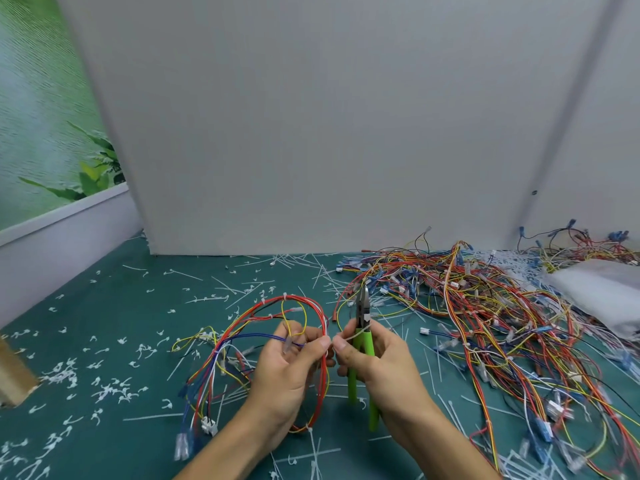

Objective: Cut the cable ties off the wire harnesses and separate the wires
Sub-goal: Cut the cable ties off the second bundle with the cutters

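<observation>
My left hand (294, 368) grips a looped wire harness (277, 306) of red, yellow, blue and white wires, held above the green mat. White cable ties still bind the loop at several spots. My right hand (374, 358) holds green-handled cutters (362, 344), jaws pointing up and away. Its thumb and forefinger also pinch a thin white cable tie (349, 336) right beside the left thumb. The harness's connectors (207, 426) hang near the mat at lower left.
A big tangle of harnesses (485, 306) covers the mat (121, 306) on the right. Cut tie scraps (110, 389) litter the left and middle. A white bag (602, 292) lies far right, a white board (311, 133) stands behind, a cardboard corner (14, 372) at left.
</observation>
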The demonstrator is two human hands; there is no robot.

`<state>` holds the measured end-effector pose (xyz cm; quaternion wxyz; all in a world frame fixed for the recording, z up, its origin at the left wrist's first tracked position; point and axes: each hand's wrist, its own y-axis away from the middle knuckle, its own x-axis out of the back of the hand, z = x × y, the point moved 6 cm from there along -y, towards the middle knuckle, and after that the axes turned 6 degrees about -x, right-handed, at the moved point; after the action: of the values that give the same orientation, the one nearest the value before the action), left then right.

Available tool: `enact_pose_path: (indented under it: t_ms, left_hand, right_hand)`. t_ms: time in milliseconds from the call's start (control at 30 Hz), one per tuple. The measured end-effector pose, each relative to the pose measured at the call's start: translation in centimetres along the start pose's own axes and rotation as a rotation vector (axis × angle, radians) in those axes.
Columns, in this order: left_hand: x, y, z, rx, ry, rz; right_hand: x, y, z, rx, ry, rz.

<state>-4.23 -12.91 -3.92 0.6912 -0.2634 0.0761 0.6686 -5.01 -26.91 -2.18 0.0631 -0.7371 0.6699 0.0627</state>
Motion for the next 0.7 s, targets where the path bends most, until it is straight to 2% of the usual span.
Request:
enact_pose_path:
  t_ms: [67, 200, 467, 700]
  left_hand:
    - [-0.3, 0.1, 0.1, 0.033, 0.047, -0.035]
    - [-0.9, 0.4, 0.6, 0.042, -0.024, -0.095]
    - [-0.5, 0.2, 0.3, 0.078, -0.021, -0.118]
    - [0.0, 0.0, 0.6, -0.005, -0.276, -0.174]
  right_hand:
    - [-0.1, 0.0, 0.0, -0.005, -0.001, -0.019]
    - [-0.2, 0.0, -0.4, -0.008, 0.017, -0.049]
    - [0.4, -0.1, -0.4, -0.019, 0.037, -0.040]
    - [0.5, 0.0, -1.1, 0.045, 0.143, -0.046]
